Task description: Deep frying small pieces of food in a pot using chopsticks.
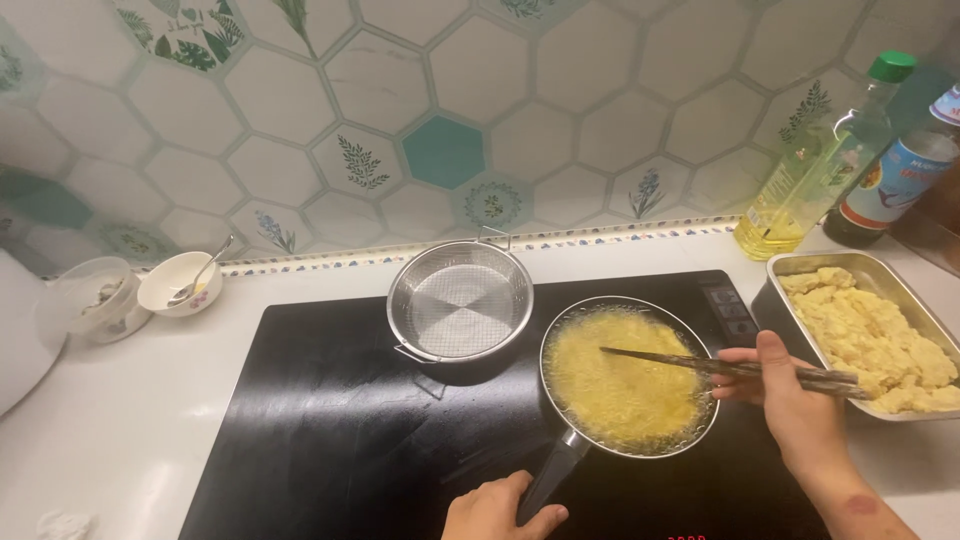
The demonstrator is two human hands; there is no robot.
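Right hand (790,395) grips long dark wooden chopsticks (720,366), tips over bubbling yellow oil in a small round steel frying pan (628,377) on the black glass cooktop (330,420); left hand (500,510) closes around the pan's dark handle (552,470). Steadying that handle and stirring gently should limit splashes. Battered pieces wait in a rectangular steel tray (875,335) on the bench, a round steel mesh strainer (460,300) beside the pan.

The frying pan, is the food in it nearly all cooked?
Done: nothing sits in the round steel mesh basket. In hand: oil foams in the steel frying pan; the right hand dips dark chopsticks in, the left hand grips its handle. Left: the metal tray holds many pale battered pieces.
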